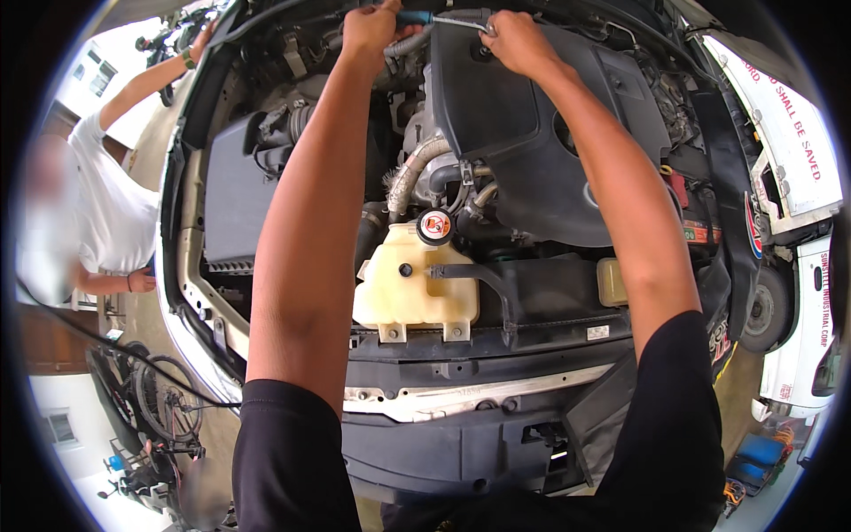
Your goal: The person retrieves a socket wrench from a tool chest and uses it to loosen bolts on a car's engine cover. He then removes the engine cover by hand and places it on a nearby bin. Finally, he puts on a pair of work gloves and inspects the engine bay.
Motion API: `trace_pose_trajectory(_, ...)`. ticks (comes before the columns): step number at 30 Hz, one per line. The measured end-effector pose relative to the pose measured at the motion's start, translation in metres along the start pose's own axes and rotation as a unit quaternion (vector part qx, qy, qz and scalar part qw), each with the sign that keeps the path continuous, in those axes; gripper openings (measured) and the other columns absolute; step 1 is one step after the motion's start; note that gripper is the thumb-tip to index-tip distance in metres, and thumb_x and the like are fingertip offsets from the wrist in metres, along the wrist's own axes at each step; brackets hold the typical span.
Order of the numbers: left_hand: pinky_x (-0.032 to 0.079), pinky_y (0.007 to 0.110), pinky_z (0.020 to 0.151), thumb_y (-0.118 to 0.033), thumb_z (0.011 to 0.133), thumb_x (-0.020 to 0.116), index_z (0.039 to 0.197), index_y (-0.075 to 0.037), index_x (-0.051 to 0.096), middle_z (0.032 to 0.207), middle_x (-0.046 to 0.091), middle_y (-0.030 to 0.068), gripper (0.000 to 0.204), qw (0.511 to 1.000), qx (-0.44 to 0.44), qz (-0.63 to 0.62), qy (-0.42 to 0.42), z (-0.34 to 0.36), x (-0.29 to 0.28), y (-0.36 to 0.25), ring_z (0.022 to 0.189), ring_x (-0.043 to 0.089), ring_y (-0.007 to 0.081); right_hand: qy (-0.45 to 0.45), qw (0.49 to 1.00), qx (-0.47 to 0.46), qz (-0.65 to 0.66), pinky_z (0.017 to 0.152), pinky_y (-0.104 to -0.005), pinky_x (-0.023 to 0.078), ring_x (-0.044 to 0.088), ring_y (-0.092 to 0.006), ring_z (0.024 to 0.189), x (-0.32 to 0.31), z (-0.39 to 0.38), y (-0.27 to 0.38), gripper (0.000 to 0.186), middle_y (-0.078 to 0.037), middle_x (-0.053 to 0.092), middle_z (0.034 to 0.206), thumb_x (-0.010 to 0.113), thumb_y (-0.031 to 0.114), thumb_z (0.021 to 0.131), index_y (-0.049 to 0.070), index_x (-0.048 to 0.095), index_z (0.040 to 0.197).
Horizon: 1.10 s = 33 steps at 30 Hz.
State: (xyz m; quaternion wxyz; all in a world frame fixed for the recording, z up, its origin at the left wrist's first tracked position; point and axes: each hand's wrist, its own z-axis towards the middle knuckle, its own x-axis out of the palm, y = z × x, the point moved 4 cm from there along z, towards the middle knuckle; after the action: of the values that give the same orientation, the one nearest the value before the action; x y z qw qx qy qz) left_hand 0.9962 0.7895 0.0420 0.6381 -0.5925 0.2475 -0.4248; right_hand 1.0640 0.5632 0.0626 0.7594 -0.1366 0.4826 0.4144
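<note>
At the top of the engine bay, my left hand (370, 31) is closed around the handle end of a tool with a blue handle (415, 17) and silver shaft (454, 22). My right hand (512, 40) has its fingers curled on the shaft's right end, over the black engine cover (489, 97). Grey hoses (403, 44) lie beside my left hand. Below sit a braided pipe (409, 167) and a cream plastic reservoir (399, 293) with a black cap (434, 226). What the tool's tip touches is hidden by my right fingers.
The airbox (229, 195) is left of my forearm. A co-worker (120, 199) in white stands at the car's left edge (186, 257), one hand (199, 40) on it. A bicycle (164, 399) is lower left; a white vehicle (793, 319) and blue equipment (758, 461) are right.
</note>
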Motion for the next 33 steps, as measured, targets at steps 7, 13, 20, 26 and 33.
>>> trace_pose_trajectory(7,0.047,0.031,0.054,-0.038,0.107,0.058,0.095,-0.001,0.067,0.072,0.065,0.0071,0.04,0.999,-0.02,0.022,-0.022,0.011,0.033,0.018,0.059,0.062,0.0162,-0.022,0.998,0.058,-0.006,0.073,-0.0535,0.055,0.071,-0.0485,0.086,0.016,-0.012,-0.015,0.026,-0.033,0.068,0.082,0.071,0.018,0.089,-0.007,0.071,0.083)
trace_pose_trajectory(13,0.042,0.031,0.048,-0.038,0.11,0.051,0.086,-0.008,0.057,0.066,0.054,0.0028,0.038,0.993,0.029,-0.108,0.026,0.061,0.027,0.038,0.051,0.048,0.0143,-0.011,0.998,0.062,0.007,0.078,-0.0543,0.056,0.071,-0.0493,0.09,0.029,0.013,0.007,0.026,-0.035,0.069,0.088,0.066,0.017,0.088,-0.008,0.073,0.086)
trace_pose_trajectory(20,0.049,0.048,0.091,-0.018,0.092,0.059,0.113,-0.007,0.073,0.108,0.072,0.0126,0.028,0.801,0.47,0.369,-0.046,-0.099,-0.018,-0.056,0.102,0.065,0.0315,-0.016,0.976,0.08,0.2,0.06,-0.038,0.048,0.064,-0.0254,0.063,-0.045,-0.065,0.091,0.028,-0.013,0.067,0.073,0.069,0.03,0.098,0.002,0.071,0.093)
trace_pose_trajectory(26,0.056,0.05,0.072,-0.046,0.103,0.055,0.101,0.001,0.061,0.088,0.065,0.0208,0.047,0.865,0.337,0.31,0.207,-0.366,0.019,-0.132,0.086,0.067,0.0427,-0.05,0.829,0.287,0.477,0.037,-0.0202,0.024,0.041,-0.0014,0.044,-0.193,-0.254,0.169,0.029,0.002,0.052,0.065,0.064,0.032,0.105,0.009,0.056,0.088)
trace_pose_trajectory(33,0.047,0.046,0.052,-0.031,0.106,0.056,0.085,-0.003,0.051,0.066,0.055,0.0123,0.036,0.887,0.229,0.33,0.228,-0.601,-0.021,-0.191,0.058,0.06,0.0364,-0.109,0.943,-0.04,0.312,0.108,-0.0534,0.04,0.042,-0.0373,0.138,-0.265,-0.402,0.27,0.073,-0.026,0.036,0.157,0.056,0.036,0.102,-0.004,0.028,0.155)
